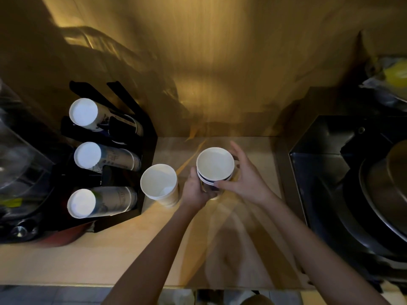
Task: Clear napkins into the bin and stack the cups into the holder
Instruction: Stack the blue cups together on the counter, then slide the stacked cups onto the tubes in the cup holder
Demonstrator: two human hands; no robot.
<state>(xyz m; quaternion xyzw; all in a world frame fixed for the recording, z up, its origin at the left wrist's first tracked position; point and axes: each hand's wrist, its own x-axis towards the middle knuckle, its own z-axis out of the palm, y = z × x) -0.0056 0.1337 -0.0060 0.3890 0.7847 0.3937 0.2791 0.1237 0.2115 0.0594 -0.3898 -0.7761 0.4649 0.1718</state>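
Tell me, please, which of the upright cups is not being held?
The single cup beside the holder; left hand and right hand hold the nested stack.

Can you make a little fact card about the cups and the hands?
held: stack of cups, nested, mouths up
left grip: holds the stack low down
right grip: thumb on the stack's side, fingers round its far side
holder: black, three rows of cups lying sideways
loose cup: upright on the counter, beside the holder
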